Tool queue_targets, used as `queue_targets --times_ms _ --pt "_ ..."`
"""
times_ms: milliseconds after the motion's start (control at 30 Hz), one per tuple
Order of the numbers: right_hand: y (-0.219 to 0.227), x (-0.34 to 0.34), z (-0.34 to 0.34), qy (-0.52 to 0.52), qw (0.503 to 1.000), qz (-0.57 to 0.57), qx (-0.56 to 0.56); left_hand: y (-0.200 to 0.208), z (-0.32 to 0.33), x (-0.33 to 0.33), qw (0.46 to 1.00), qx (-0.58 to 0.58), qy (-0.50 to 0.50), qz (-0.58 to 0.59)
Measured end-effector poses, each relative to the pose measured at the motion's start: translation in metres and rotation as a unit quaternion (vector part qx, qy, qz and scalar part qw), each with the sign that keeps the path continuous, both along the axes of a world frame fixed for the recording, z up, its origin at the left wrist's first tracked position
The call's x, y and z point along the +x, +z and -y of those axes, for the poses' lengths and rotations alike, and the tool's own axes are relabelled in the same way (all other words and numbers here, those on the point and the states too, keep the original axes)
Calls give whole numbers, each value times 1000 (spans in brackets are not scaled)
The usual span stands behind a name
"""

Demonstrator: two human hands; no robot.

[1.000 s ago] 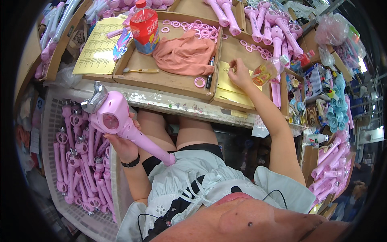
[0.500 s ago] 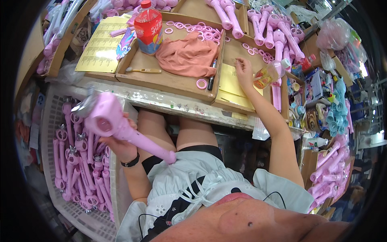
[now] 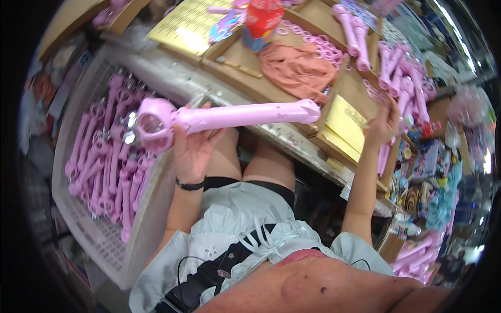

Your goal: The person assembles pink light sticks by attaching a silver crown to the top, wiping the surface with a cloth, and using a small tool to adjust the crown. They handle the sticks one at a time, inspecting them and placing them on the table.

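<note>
My left hand (image 3: pixel 192 148) holds a pink handheld device (image 3: pixel 224 118) with a round head at its left end and a long handle pointing right, lying level above my lap. A black band circles that wrist. My right hand (image 3: pixel 385 124) reaches onto the wooden tray (image 3: pixel 261 86) at the right, fingers bent over a yellow sheet stack (image 3: pixel 347 122) beside small pink rings (image 3: pixel 321 49); whether it grips anything I cannot tell.
A white mesh basket (image 3: pixel 94 229) at my left holds several pink devices of the same kind. More pink handles (image 3: pixel 396 73) lie at the far right of the bench. An orange cloth (image 3: pixel 297 70), a red bottle (image 3: pixel 263 21) and yellow sheets (image 3: pixel 190 23) sit in the tray.
My left hand has swung the pink device from pointing down toward my lap up to level, head at the left. The view has tilted and shifted left; my right hand stays at the tray.
</note>
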State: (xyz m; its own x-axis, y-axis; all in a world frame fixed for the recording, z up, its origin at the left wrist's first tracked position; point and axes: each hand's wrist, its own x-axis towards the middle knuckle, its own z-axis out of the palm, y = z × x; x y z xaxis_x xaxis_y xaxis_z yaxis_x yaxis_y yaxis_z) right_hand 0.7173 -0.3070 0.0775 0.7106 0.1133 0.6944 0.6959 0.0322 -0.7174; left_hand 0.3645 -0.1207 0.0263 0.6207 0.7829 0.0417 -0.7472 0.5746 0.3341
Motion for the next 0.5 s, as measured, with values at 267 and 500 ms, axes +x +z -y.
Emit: queue_targets --times_ms 267,500 --pt "9 -180 -35 266 920 -284 52 30 35 12 995 3 -14 -102" --pt "6 -200 -41 259 928 -265 -40 41 44 8 987 16 -38 -157"
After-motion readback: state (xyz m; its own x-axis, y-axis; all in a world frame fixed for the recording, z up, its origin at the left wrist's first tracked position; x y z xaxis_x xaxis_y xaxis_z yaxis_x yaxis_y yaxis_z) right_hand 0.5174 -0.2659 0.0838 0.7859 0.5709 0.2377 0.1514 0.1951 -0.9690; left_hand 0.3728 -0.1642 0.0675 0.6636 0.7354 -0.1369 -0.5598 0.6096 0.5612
